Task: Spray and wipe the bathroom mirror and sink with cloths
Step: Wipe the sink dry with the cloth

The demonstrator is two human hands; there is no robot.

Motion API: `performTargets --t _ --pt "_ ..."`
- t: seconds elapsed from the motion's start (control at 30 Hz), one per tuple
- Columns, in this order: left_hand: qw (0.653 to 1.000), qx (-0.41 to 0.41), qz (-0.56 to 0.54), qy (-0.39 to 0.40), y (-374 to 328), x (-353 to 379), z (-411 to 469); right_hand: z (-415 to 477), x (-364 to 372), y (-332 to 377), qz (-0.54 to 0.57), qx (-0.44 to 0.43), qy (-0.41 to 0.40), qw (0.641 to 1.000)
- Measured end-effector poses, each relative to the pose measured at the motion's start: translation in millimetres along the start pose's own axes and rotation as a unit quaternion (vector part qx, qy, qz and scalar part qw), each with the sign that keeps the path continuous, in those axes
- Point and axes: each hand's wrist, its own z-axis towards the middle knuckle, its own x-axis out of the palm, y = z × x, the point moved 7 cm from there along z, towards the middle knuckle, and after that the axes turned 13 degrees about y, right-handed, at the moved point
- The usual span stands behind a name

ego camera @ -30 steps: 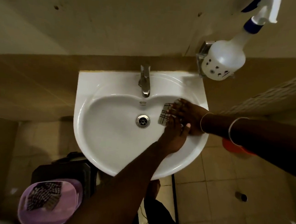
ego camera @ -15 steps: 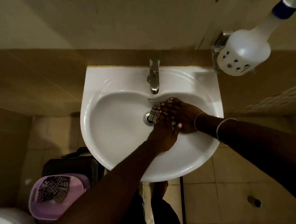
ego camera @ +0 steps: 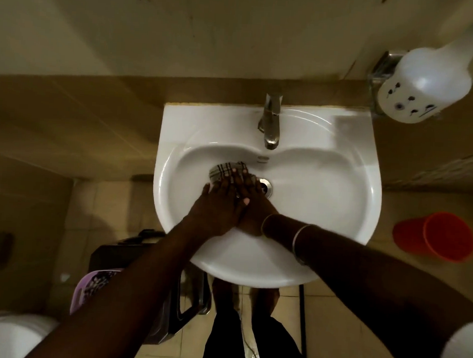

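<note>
A white sink [ego camera: 338,212] hangs on the wall with a chrome tap [ego camera: 270,125] at its back. A checked cloth [ego camera: 225,169] lies in the basin just left of the drain [ego camera: 267,185]. My right hand [ego camera: 255,207] presses flat on the cloth, and my left hand [ego camera: 220,202] lies on top of it, fingers straight. Most of the cloth is hidden under the hands. A white spray bottle [ego camera: 427,79] sits in a wall holder above the sink's right corner.
A red bucket [ego camera: 436,235] stands on the floor to the right of the sink. Below left are a black stool [ego camera: 186,308] and a purple tub [ego camera: 90,286] holding another checked cloth. A white toilet edge [ego camera: 4,333] shows at bottom left.
Both stacked hands have slid the cloth leftwards across the basin, from right of the drain, over it, to its left side.
</note>
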Motion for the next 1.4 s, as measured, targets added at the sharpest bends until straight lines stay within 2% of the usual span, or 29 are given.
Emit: performTargets --t 0.13,0.27,0.4,0.5,0.7,0.87,0.97,1.07,1.17,1.27,1.4 --pt "0.999 -0.011 0.030 0.015 16.5 -11.3 -23.6 7.4 6.7 34.0 0.069 0.010 0.027 0.997" --pt "0.997 -0.021 0.015 0.068 25.0 -2.9 -52.1 -16.3 13.1 64.5 0.095 0.000 0.093 0.991" --pt "0.990 0.005 -0.029 0.138 3.2 28.7 -72.1 -61.8 28.6 60.8 0.103 0.008 0.177 0.979" --pt "0.985 0.032 -0.058 0.157 -32.1 46.7 -81.4 -100.8 29.4 41.9 0.132 -0.007 0.214 0.968" --pt "0.967 0.102 -0.161 0.171 -101.1 46.4 -76.8 -156.9 19.6 -15.2 0.084 0.006 0.232 0.969" --pt "0.940 0.151 -0.259 0.161 -149.1 37.8 -58.3 -184.1 -6.3 -61.8 -0.033 0.022 0.248 0.968" --pt "0.943 0.137 -0.263 0.154 -158.8 40.2 -41.2 -177.1 -12.5 -95.0 -0.140 0.033 0.225 0.964" --pt "0.955 0.114 -0.241 0.128 -153.1 43.7 -27.1 -153.8 -24.8 -120.4 -0.184 0.057 0.136 0.972" --pt "0.977 0.075 -0.163 0.111 -135.1 46.2 -22.4 -126.0 -30.7 -127.4 -0.159 0.103 0.056 0.980" --pt "0.990 0.050 -0.112 0.075 -114.2 40.9 -30.0 -100.2 -23.1 -113.6 -0.112 0.129 0.014 0.985" --pt "0.996 0.017 -0.086 -0.004 -74.2 31.8 -49.6 -61.1 -4.9 -78.9 -0.023 0.133 0.036 0.990"
